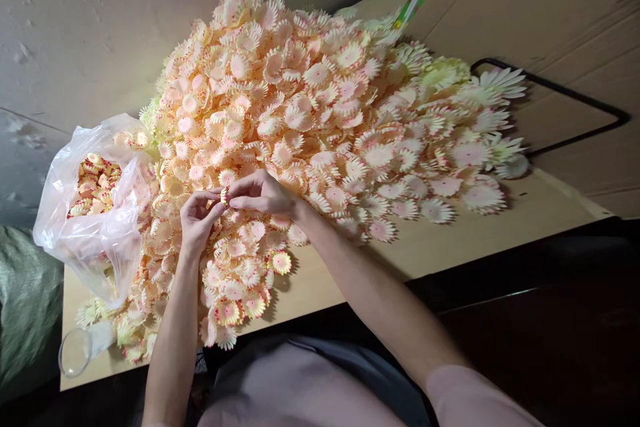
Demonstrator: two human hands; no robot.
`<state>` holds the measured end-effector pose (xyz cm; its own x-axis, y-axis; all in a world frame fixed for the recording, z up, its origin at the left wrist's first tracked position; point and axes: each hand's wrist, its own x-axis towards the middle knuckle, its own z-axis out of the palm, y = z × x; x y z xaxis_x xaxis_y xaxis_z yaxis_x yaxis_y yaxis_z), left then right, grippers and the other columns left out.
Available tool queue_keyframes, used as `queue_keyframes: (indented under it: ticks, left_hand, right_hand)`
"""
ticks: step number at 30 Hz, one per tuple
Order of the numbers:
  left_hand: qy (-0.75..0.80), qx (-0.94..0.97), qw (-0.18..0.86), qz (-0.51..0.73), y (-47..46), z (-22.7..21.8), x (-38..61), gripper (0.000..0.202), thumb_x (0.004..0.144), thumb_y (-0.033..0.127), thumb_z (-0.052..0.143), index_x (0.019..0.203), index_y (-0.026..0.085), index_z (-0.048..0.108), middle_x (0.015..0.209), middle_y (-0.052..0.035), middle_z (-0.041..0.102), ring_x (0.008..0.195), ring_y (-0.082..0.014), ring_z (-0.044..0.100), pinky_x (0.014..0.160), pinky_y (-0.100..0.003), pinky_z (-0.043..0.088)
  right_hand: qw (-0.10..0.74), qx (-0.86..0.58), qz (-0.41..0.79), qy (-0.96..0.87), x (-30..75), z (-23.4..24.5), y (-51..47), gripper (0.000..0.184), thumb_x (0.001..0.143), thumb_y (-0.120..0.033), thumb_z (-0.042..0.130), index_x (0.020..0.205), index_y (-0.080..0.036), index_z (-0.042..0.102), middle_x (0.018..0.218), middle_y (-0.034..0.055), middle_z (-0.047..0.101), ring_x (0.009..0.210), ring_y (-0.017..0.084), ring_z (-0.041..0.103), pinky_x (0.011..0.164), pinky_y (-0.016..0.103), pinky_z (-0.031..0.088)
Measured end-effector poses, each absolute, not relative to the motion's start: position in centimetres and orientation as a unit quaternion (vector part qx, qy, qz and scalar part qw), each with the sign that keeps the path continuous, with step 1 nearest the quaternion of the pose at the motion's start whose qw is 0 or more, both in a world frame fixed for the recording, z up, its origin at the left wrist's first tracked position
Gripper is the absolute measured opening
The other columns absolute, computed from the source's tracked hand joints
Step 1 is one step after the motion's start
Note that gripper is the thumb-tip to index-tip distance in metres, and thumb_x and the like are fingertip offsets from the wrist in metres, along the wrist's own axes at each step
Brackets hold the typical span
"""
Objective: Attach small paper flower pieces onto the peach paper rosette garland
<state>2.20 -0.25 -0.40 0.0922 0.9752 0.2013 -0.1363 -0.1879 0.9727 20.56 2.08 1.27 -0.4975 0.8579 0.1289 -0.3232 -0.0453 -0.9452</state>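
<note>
Both hands met over the bench [440, 247]: left hand [197, 217] and right hand [260, 193] pinched one small flower piece [225, 195] between fingertips, above the heaped petal discs [310, 113]; plastic bag [95, 213] of similar pieces lay left.

Pale wooden table [525, 223], grey wall [100, 20]

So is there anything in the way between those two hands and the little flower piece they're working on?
Nothing visible. The left hand and right hand both pinch the small flower piece directly between their fingertips, just above the pile of flower heads on the table.
</note>
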Motion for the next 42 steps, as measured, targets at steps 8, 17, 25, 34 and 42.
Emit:
queue_keyframes:
  ticks: [8, 17, 25, 34, 42]
  left_hand:
    - [0.369, 0.542, 0.52, 0.547, -0.21, -0.41, 2.03, 0.017, 0.073, 0.022, 0.079, 0.085, 0.019, 0.068, 0.103, -0.0063, 0.073, 0.098, -0.0161, 0.069, 0.081, -0.025, 0.055]
    - [0.37, 0.548, 0.517, 0.543, -0.18, -0.46, 2.05, 0.017, 0.074, 0.025, 0.078, 0.086, 0.019, 0.067, 0.105, -0.0075, 0.073, 0.102, -0.0179, 0.068, 0.086, -0.028, 0.054]
    - [0.382, 0.546, 0.513, 0.541, -0.19, -0.64, 1.91, 0.019, 0.073, 0.025, 0.079, 0.086, 0.019, 0.067, 0.105, -0.0075, 0.072, 0.101, -0.0186, 0.068, 0.083, -0.028, 0.055]
    - [0.394, 0.534, 0.517, 0.541, -0.18, -0.59, 2.04, 0.019, 0.074, 0.028, 0.078, 0.087, 0.019, 0.067, 0.1, -0.0051, 0.071, 0.091, -0.0144, 0.068, 0.078, -0.024, 0.054]
    - [0.408, 0.527, 0.523, 0.532, -0.27, -0.38, 2.02, 0.028, 0.073, 0.039, 0.077, 0.089, 0.02, 0.066, 0.087, -0.002, 0.069, 0.073, -0.0103, 0.064, 0.069, -0.021, 0.052]
  right_hand:
    - [0.438, -0.257, 0.643, -0.573, 20.6, 1.18, 1.98, 0.014, 0.068, -0.02, 0.072, 0.076, -0.01, 0.075, 0.076, 0.0049, 0.071, 0.069, 0.013, 0.062, 0.064, 0.025, 0.051]
    - [0.441, -0.261, 0.627, -0.586, 20.56, 0.97, 2.06, 0.014, 0.069, -0.021, 0.071, 0.076, -0.01, 0.074, 0.076, 0.0053, 0.071, 0.07, 0.013, 0.062, 0.067, 0.027, 0.05]
    - [0.434, -0.265, 0.629, -0.588, 20.71, 1.12, 2.04, 0.017, 0.068, -0.023, 0.072, 0.078, -0.009, 0.074, 0.078, 0.006, 0.072, 0.071, 0.014, 0.063, 0.068, 0.027, 0.05]
    - [0.43, -0.284, 0.633, -0.578, 20.55, 1.07, 1.99, 0.018, 0.068, -0.025, 0.072, 0.079, -0.01, 0.072, 0.075, 0.0044, 0.071, 0.068, 0.013, 0.063, 0.065, 0.027, 0.052]
    - [0.445, -0.297, 0.61, -0.585, 20.59, 1.18, 2.1, 0.016, 0.07, -0.025, 0.071, 0.077, -0.011, 0.072, 0.072, 0.0038, 0.071, 0.064, 0.011, 0.062, 0.062, 0.025, 0.05]
